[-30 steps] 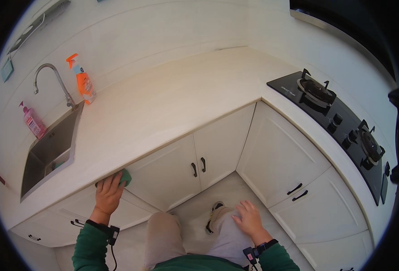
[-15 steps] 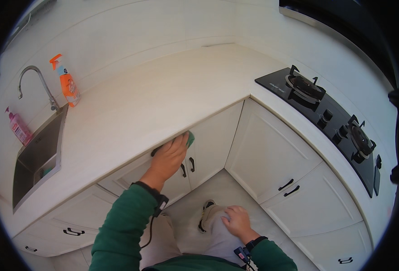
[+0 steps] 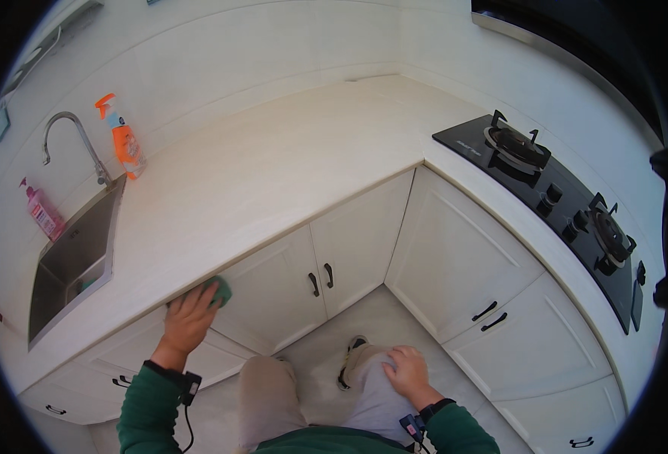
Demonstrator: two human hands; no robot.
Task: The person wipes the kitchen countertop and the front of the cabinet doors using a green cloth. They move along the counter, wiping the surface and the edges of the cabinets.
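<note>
My left hand [image 3: 187,316] presses a green cloth [image 3: 219,290] against the upper front of the white cabinet [image 3: 264,281], just under the countertop's edge. Most of the cloth is hidden by the palm; a bunched part shows past the fingertips. My right hand [image 3: 407,372] holds nothing and rests on my bent right knee, its fingers laid over the trouser leg.
A steel sink [image 3: 77,265] with a curved faucet [image 3: 77,136] lies at the left. Beside it stand an orange spray bottle [image 3: 127,151] and a pink pump bottle [image 3: 44,214]. A black gas hob [image 3: 531,198] is set into the right countertop. Black handles [image 3: 313,284] jut from the cabinet doors.
My left hand has slid the green cloth leftward along the cabinet front, away from the door handles. My right hand stays on the knee. The view has shifted slightly.
</note>
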